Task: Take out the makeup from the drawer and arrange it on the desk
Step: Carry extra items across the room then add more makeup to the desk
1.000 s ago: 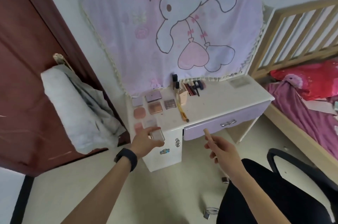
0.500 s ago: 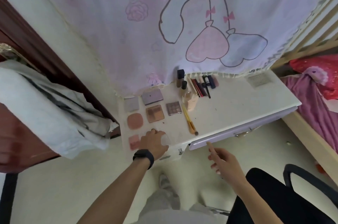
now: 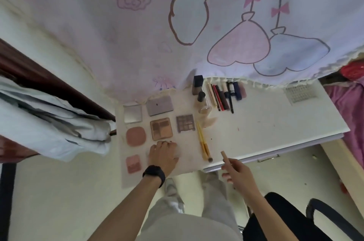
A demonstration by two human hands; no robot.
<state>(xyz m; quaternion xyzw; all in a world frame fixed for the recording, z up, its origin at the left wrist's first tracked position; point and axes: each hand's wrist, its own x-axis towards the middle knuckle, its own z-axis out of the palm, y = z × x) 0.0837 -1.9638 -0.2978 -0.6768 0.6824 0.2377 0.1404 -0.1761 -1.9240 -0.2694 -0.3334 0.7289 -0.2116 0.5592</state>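
Makeup lies spread on the white desk (image 3: 266,122), and we list it from the hands outward. Left hand (image 3: 163,154): palm down at the desk's front left, fingers curled over a pale compact (image 3: 178,153) of which only the right edge shows; a black watch (image 3: 154,174) is on the wrist. Right hand (image 3: 238,171): off the front edge, thumb and forefinger pinching a beige stick (image 3: 224,157) that points up toward the desk, the other fingers loosely bent. Between the hands lie two yellow brushes (image 3: 203,145), side by side with the bristles toward the front. Beside the left hand is a pink compact (image 3: 133,164). Behind the left hand we count a round blush (image 3: 136,136), a brown palette (image 3: 161,128) and a purple palette (image 3: 185,123). Behind those lie a clear square case (image 3: 133,113) and a grey palette (image 3: 160,105). Further right stand a foundation bottle (image 3: 202,103) and a dark-capped bottle (image 3: 198,85). A close row of pencils and tubes (image 3: 224,97) lies next to them. Only the lilac front of the drawer (image 3: 305,145) shows, under the desk's front edge. A cartoon-printed cloth (image 3: 177,24) hangs over the back of the desk. A black chair (image 3: 325,211) is at lower right.
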